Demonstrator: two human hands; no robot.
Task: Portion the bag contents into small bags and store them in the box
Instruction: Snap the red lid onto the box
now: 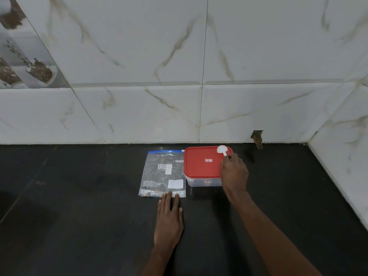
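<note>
1. Bag (163, 172): clear plastic pouch with a blue zip strip at the far edge, white print, white labels and dark contents. It lies flat, touching the box's left side.
2. Box (205, 182): clear rectangular tub, upright, with its red lid (201, 163) seated on top.
3. Spoon (221, 150): white, its bowl over the lid's far right corner, its handle held by the right hand (235, 173).

Count of items on one dark tabletop (79, 196). Bags: one clear printed zip bag (163, 172), its near edge under the fingers (168, 198) of the left hand (169, 222). Boxes: one clear box (201, 182), closed by one red lid (199, 166), just right of those fingers. Scoops: one white scoop (221, 150), handle pinched in the fingers of the right hand (235, 172), bowl just past them. Hands: two.
</note>
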